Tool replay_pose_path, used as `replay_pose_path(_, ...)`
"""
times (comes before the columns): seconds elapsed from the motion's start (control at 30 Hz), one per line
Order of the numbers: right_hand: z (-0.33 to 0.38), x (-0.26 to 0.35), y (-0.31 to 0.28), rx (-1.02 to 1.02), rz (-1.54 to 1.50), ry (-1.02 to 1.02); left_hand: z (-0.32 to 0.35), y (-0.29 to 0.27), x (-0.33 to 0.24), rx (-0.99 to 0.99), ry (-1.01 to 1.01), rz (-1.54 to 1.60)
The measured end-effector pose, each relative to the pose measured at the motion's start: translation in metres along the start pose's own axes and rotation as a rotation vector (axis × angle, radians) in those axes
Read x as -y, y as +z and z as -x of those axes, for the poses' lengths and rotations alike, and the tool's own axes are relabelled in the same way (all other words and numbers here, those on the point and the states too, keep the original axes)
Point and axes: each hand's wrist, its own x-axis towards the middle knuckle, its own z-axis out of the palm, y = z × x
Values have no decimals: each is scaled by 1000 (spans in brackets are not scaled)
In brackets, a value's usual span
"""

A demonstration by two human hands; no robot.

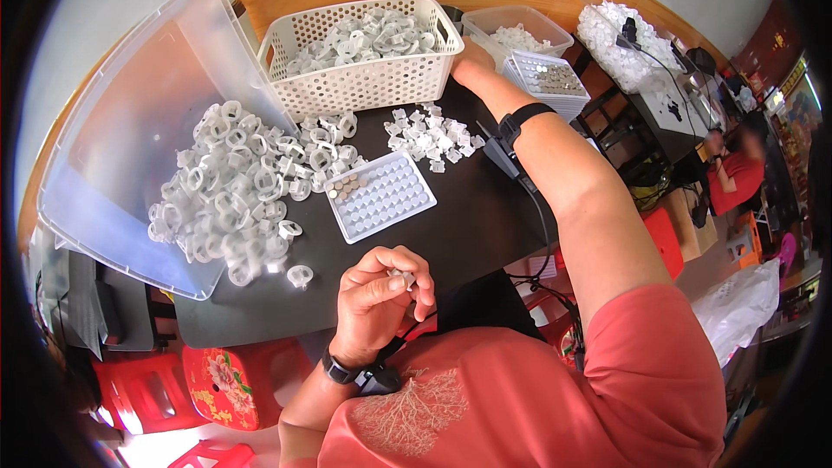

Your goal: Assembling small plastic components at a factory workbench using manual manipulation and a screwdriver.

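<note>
The left hand point(381, 290) pinches a small white ring piece point(404, 276); the right hand point(472, 61), grip hidden, reaches the far basket point(364, 78). The grid tray point(381, 195) looks barely filled.

A small white plastic ring point(403, 276) sits pinched in the fingertips of the left hand point(380, 299), held above the table's near edge. The right hand point(472, 61) reaches to the far edge, resting at a small tray point(548, 80) of grey discs.
</note>
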Motion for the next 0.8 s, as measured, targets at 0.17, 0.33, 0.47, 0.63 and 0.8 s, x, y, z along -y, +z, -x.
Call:
replay_pose_path(0.17, 6, -3, -4, -26, 11, 68, -2, 0, 0, 26, -7, -13)
replay_pose_path(0.33, -3, -11, 4, 48, -16, -30, 0, -1, 0, 17, 6, -5)
replay_pose_path(0.47, -32, -38, 23, 105, -222, -85, -2, 1, 1, 39, 10, -5)
replay_pose_path(0.63, -20, -30, 29, 20, -240, -74, -1, 0, 0, 23, 24, -17)
replay_pose_path(0.8, 11, -18, 1, 87, -176, -62, 0, 0, 1, 18, 32, -20)
